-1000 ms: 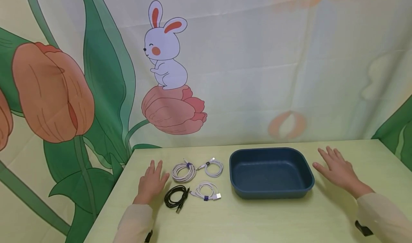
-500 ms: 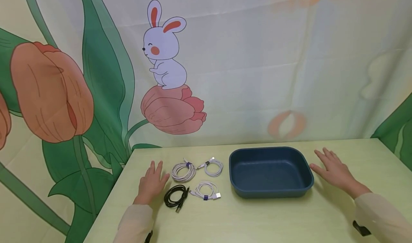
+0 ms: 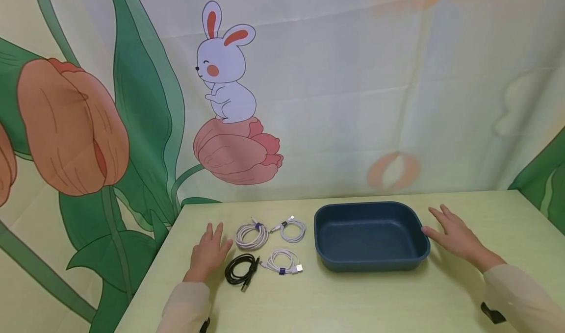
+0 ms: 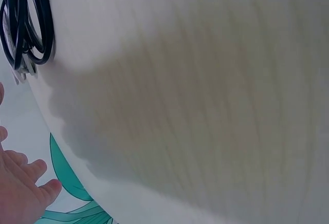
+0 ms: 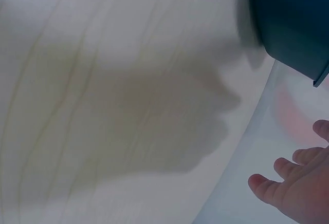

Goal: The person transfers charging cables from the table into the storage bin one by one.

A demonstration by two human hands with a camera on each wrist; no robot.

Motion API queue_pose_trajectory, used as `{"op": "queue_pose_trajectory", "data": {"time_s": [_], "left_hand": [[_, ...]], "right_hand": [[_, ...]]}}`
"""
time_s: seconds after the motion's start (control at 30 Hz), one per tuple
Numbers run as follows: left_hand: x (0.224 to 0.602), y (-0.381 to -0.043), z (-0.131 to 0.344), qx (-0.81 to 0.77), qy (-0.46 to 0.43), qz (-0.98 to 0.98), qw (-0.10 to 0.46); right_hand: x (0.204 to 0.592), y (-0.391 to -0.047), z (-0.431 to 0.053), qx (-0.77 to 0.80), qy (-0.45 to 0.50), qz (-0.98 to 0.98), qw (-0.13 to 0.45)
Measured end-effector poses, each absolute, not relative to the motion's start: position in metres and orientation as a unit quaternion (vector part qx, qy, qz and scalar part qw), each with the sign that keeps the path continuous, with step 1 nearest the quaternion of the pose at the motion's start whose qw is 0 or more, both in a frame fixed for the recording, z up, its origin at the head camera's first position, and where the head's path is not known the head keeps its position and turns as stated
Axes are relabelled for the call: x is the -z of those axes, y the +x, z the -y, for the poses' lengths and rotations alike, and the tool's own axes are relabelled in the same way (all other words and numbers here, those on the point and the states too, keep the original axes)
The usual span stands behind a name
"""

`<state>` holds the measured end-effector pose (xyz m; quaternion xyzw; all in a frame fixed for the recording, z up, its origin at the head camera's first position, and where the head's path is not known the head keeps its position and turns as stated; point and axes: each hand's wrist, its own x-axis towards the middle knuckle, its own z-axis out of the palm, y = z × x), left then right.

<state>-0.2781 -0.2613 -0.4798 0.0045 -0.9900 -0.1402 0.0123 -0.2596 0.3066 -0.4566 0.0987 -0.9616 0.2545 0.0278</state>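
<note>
My left hand (image 3: pixel 206 253) hovers over the table's left side with fingers spread, holding nothing. Just right of it lie a coiled black cable (image 3: pixel 242 270) and a thick coiled white cable (image 3: pixel 251 236) with a dark blue tie. Two smaller white coils, one at the back (image 3: pixel 293 230) and one in front (image 3: pixel 282 263), lie beside them; the front one shows a USB plug. A dark blue rectangular bin (image 3: pixel 372 264) stands at centre right, with nothing inside. Near its right rim is my right hand (image 3: pixel 459 238), fingers extended; whether the thumb touches the rim I cannot tell.
The pale wood-grain table (image 3: pixel 335 303) ends at the back against a hanging cloth (image 3: pixel 335 102) printed with tulips and a rabbit. Soft hand shadows fall on the tabletop in both wrist views.
My right hand has moved slightly left, closer to the bin's right rim. The left hand, the cables and the bin stay nearly where they were.
</note>
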Motion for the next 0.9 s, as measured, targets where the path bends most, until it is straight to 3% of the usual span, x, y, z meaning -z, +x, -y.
{"op": "queue_pose_trajectory", "data": {"time_s": [0.9], "left_hand": [[0.481,-0.276,0.259,0.187,0.010,0.982,0.010]], "right_hand": [[0.449,-0.263,-0.296,-0.305,0.106,0.946,0.027]]}}
